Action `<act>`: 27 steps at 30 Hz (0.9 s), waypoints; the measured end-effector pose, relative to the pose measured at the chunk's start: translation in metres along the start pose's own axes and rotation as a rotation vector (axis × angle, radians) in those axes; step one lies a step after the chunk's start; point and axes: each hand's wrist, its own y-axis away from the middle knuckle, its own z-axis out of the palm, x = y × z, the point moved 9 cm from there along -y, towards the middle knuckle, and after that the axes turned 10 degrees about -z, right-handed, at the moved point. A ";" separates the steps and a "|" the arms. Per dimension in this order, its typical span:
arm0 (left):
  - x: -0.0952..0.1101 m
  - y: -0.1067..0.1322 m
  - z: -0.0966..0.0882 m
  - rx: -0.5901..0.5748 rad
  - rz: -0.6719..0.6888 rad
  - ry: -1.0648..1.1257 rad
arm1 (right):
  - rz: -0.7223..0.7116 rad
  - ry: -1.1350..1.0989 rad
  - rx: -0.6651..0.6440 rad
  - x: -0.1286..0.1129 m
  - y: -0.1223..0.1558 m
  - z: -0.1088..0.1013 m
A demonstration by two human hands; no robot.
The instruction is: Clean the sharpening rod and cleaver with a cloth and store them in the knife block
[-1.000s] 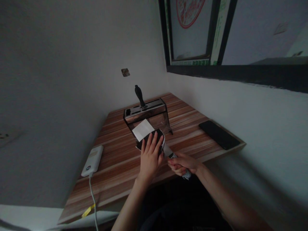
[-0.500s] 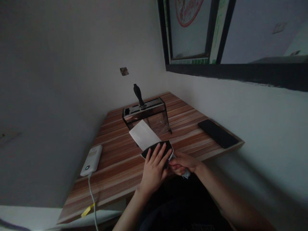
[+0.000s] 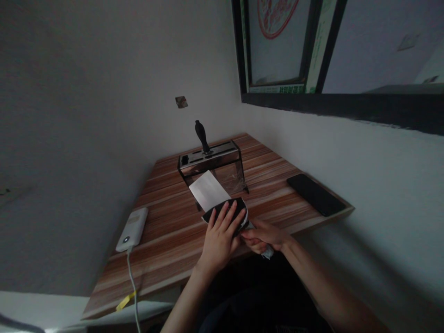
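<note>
A broad cleaver blade (image 3: 208,189) lies pale and flat over the wooden table (image 3: 166,254), pointing away from me. My left hand (image 3: 218,236) rests on top of a dark cloth (image 3: 240,206) that covers the blade's near part, fingers stretched out and spread. My right hand (image 3: 265,236) is closed in a fist around the cleaver's handle, whose silvery end (image 3: 268,252) sticks out below it at the table's front edge. The two hands touch each other.
A metal knife block (image 3: 211,162) with one black-handled knife (image 3: 201,135) stands just behind the blade. A black phone (image 3: 315,193) lies at the right edge, a white power bank (image 3: 132,229) with its cable (image 3: 132,282) at the left. Walls close in at the left and right.
My left hand slid the cloth down the blade towards the handle, baring more of the pale blade, then moved slightly back up. My right hand kept its grip.
</note>
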 end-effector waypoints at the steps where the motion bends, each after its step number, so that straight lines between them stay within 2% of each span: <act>1: -0.003 -0.002 -0.002 0.012 -0.010 -0.006 | 0.001 0.007 -0.014 0.000 0.000 0.001; 9: -0.038 -0.030 -0.024 0.125 -0.113 -0.017 | -0.038 0.018 -0.069 -0.008 0.001 0.010; 19: -0.081 -0.062 -0.048 0.189 -0.191 0.042 | -0.018 0.028 -0.078 -0.003 0.001 0.006; 23: -0.086 -0.068 -0.051 0.198 -0.207 0.056 | -0.017 0.022 -0.075 -0.005 0.001 0.006; 27: -0.080 -0.068 -0.052 0.216 -0.210 0.040 | 0.000 -0.001 -0.068 -0.005 0.001 0.007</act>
